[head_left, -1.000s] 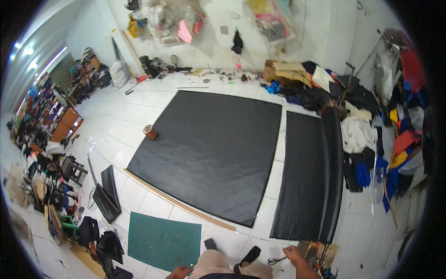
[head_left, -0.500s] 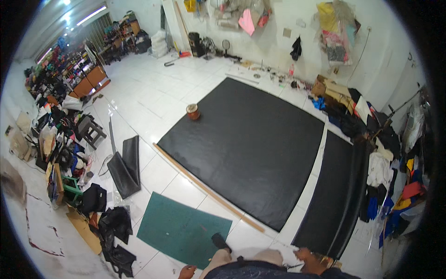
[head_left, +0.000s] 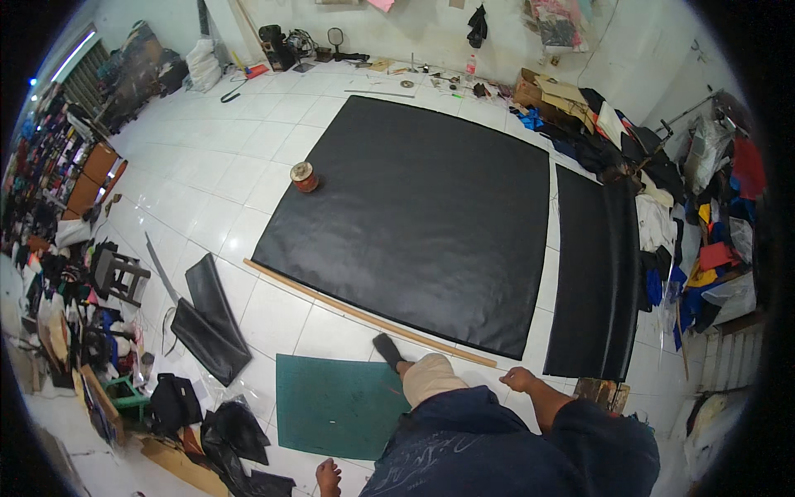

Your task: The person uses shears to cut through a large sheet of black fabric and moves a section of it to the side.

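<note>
My left hand [head_left: 329, 478] hangs low beside the green cutting mat [head_left: 335, 406], fingers curled, with nothing visible in it. My right hand [head_left: 519, 379] is closed near the right end of a long wooden strip [head_left: 373, 318]; whatever it may hold is too small to make out. The strip lies along the near edge of a large black sheet [head_left: 414, 224] spread on the floor. A round reddish-brown weight [head_left: 305, 177] sits on the sheet's left edge. My foot [head_left: 387, 351] stands between the mat and the strip.
A second black sheet [head_left: 580, 265], partly rolled, lies to the right, with a wooden block [head_left: 603, 394] at its near end. Folded black material [head_left: 211, 319] and a grey stool [head_left: 122, 276] are at the left. Piles of cloth [head_left: 662, 224] line the right wall.
My view has shifted, showing more of my body and right arm. My right hand has moved forward and left toward the wooden strip's end. The sheets and weight appear unmoved.
</note>
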### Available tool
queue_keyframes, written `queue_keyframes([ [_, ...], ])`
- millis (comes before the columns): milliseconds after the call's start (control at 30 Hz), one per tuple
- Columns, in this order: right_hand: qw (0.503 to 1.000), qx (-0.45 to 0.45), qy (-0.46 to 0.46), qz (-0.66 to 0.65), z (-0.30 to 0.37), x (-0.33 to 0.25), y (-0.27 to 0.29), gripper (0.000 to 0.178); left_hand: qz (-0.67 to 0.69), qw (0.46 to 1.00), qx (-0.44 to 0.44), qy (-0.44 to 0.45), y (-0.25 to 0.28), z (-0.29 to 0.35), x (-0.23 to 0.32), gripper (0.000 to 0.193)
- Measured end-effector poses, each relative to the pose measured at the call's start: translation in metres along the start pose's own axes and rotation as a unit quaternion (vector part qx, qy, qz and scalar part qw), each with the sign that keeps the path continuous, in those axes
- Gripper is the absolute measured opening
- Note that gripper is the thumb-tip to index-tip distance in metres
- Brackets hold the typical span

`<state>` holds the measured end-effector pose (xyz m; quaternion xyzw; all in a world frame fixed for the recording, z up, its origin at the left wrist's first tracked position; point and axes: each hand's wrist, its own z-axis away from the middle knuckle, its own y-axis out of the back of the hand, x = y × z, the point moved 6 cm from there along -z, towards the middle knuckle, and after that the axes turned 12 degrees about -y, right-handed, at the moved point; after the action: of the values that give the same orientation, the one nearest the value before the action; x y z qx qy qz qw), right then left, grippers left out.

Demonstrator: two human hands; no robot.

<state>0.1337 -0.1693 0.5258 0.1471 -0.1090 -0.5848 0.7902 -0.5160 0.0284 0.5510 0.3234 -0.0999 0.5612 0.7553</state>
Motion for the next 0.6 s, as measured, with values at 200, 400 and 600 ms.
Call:
queue_keyframes([
  [200, 0.974, 0.175, 0.030, 0.141, -0.060, -0.091, 0.076, 0.057, 0.072, 0.996, -0.028, -0.054, -0.032, -0.018, 0.105, 0.032],
  [400, 0.941, 0.228, 0.222, -0.114, -0.002, -0.435, 0.167, 0.050, -0.028, 0.997, -0.060, -0.036, 0.034, -0.118, 0.097, 0.039],
  [600, 0.913, 0.141, 0.322, -0.209, 0.093, -0.583, 0.143, 0.047, -0.090, 0.985, -0.144, -0.006, 0.073, -0.183, 0.140, 0.041],
])
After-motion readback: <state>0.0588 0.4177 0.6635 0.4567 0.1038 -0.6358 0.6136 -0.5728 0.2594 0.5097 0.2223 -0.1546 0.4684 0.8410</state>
